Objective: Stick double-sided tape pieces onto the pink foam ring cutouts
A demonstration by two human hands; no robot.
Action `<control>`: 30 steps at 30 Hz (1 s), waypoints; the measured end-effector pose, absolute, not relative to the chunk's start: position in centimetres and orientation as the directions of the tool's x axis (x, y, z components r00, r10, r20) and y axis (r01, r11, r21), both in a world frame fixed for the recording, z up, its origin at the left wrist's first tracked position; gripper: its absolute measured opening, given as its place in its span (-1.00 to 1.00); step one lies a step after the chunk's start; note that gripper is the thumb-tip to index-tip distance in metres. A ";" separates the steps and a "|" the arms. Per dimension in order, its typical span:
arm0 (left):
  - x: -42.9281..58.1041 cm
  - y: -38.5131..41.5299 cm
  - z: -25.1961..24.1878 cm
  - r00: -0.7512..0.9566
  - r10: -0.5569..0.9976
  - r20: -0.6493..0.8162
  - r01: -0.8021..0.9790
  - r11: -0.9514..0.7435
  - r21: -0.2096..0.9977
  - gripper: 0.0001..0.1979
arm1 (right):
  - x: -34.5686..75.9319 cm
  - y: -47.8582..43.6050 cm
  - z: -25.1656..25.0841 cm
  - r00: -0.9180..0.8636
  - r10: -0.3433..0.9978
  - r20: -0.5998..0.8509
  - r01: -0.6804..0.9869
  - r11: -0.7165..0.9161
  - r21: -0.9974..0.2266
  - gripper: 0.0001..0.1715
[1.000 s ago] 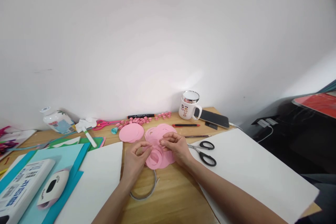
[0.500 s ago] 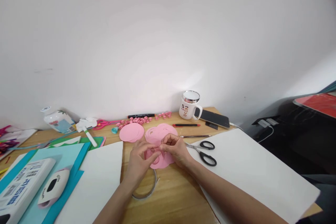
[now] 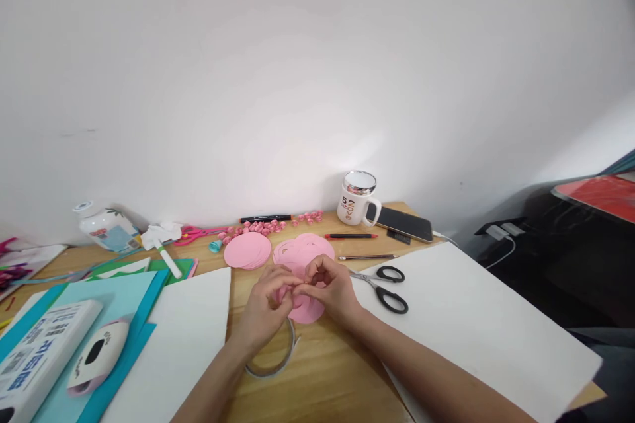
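Observation:
My left hand (image 3: pixel 261 309) and my right hand (image 3: pixel 337 296) meet over the desk, fingertips almost together. Between them is a curled piece of pink paper (image 3: pixel 282 293), mostly hidden by the fingers; both hands pinch it. Beneath and behind them lie cut pink paper pieces (image 3: pixel 312 248). Just left of these rests a stack of pink paper circles (image 3: pixel 247 251). A thin ring of tape (image 3: pixel 292 350) lies on the wood below my left hand. Black-handled scissors (image 3: pixel 389 299) lie to the right of my right hand.
Several small pink paper rolls (image 3: pixel 258 229) sit near the wall beside a black marker (image 3: pixel 266 219). A white mug (image 3: pixel 354 203) stands by a phone (image 3: pixel 404 223). White sheets (image 3: pixel 476 324) lie right, a glue tape dispenser (image 3: pixel 98 357) and box (image 3: pixel 47 357) left.
The fingers of both hands have curled in closer around the pink paper, and my right thumb has moved left. The view has shifted slightly; the things on the desk lie as before.

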State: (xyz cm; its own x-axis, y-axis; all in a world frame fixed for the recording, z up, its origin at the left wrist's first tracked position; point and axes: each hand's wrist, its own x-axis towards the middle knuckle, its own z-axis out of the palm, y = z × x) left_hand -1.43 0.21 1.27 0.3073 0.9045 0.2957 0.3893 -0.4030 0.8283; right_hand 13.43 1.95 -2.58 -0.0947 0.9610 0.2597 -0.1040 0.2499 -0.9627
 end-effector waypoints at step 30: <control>-1.2 -0.2 2.0 0.317 0.934 0.163 0.315 -0.266 0.911 -0.74 | 13.3 1.4 -2.3 -0.297 0.858 0.419 -0.073 0.417 -0.906 -0.48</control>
State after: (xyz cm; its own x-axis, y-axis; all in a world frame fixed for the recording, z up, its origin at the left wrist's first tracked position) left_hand -1.22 -0.22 1.99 0.3174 0.9341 0.1632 0.3147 -0.2661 0.9111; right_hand 13.34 1.40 -2.35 -0.2968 0.8583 0.4185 -0.0725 0.4168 -0.9061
